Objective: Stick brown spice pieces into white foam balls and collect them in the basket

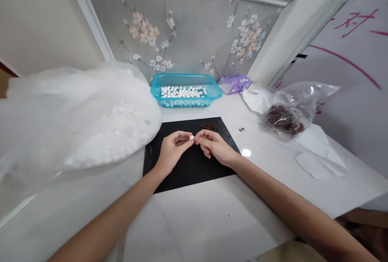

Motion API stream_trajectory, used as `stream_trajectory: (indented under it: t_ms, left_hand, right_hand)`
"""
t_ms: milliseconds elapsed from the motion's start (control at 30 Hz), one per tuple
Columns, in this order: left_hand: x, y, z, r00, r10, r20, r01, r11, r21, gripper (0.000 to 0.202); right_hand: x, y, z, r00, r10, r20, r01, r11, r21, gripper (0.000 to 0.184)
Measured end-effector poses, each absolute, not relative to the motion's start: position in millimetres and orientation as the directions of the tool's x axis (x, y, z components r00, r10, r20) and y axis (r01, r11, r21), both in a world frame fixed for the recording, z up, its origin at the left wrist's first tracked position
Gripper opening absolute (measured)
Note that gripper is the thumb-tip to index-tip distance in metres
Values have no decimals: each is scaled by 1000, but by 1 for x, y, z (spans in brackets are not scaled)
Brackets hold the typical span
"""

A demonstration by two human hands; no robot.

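Note:
Between thumb and fingers, my left hand (176, 148) pinches a small white ball (191, 137) above a black mat (188, 169). My right hand (216, 145) is closed too, its fingertips pressed together right against the ball's right side. Whether those fingertips hold a tiny piece of their own is too small to tell. Just beyond the right hand, a little pile of dark brown bits (209, 126) lies on the mat.
Behind the mat stands a blue plastic basket (188, 102) holding many white balls. A large translucent bag of white balls (115, 132) fills the left. At right are a purple tissue pack (235, 84), a clear bag of brown pieces (283, 119) and white paper (315, 165).

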State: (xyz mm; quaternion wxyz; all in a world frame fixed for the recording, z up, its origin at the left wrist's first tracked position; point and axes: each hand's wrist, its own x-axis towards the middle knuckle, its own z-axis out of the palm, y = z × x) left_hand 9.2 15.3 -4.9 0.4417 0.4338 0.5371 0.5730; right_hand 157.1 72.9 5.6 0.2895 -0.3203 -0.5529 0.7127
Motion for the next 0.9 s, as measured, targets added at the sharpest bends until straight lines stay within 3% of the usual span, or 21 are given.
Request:
stream_trajectory:
  t_ms: [267,400,467,567,633,700,900]
  left_hand:
    - [10,15,-2,-290,951,104,115,-73,991,31]
    - [10,13,0,-292,948,125,171,-77,982,30]
    - [10,13,1,-318,939,131,178,-76,981,30]
    - [9,14,1,-361,923,135,175,-75,982,30]
    - [8,15,1,-369,920,136,171,-77,982,30]
    - [7,15,1,-365,921,137,172,-78,982,30]
    - [5,11,-1,-359,921,150,198,-82,977,29]
  right_hand:
    - [150,70,-4,-620,785,9,-106,-72,-992,31]
    - [154,77,-8,-458,855,243,77,310,-948,26]
    - [162,83,-5,-415,838,355,215,470,-856,19]
    - [174,91,1,-451,799,397,441,586,-680,13]
    - [178,94,2,-475,798,371,577,600,-553,16]
    - [177,94,0,-482,809,337,636,588,-500,17]
    - [173,96,-8,-482,816,320,663,578,-476,15]
